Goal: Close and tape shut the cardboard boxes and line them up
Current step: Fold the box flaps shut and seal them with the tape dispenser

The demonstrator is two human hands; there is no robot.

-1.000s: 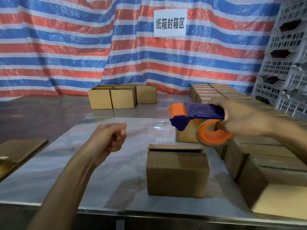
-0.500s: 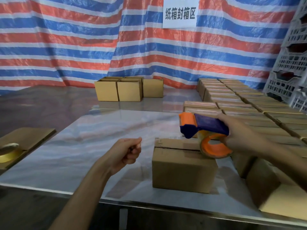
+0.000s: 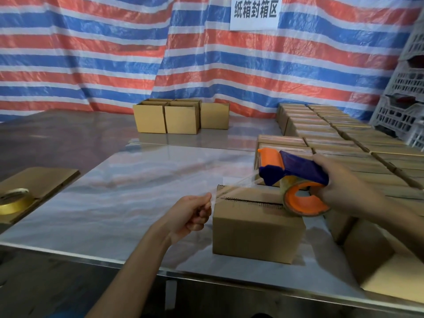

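Two bare hands work over a closed cardboard box (image 3: 257,235) that stands on the pale, glossy worktop (image 3: 137,191), near its front edge. The left forearm reaches in from the bottom of the view, and the left hand (image 3: 192,214) hovers just left of the box's top far corner. Its fingers (image 3: 203,207) are curled in, pinching the free end of a clear tape strip (image 3: 229,187). The strip runs taut from that pinch, up and to the right across the far left part of the box top, to the tape dispenser (image 3: 296,168).

The right arm comes in from the right edge. The right hand (image 3: 344,187) is wrapped round the dispenser's blue handle, with the orange head pointing left and the orange roll hub hanging at the box's right top edge. Whether the roll touches the cardboard cannot be told. The box's top flaps are down, with a dark seam showing between them.

Right of the box, many closed boxes (image 3: 344,138) lie in tight rows running to the back. An open box (image 3: 390,271) sits at the lower right. Three more boxes (image 3: 181,119) stand at the back of the worktop. At the far left a roll of tape (image 3: 12,200) rests on flat cardboard (image 3: 43,180). Behind hangs a striped tarpaulin (image 3: 91,53) bearing a white sign (image 3: 254,12), with grey plastic crates (image 3: 403,99) stacked on the right.
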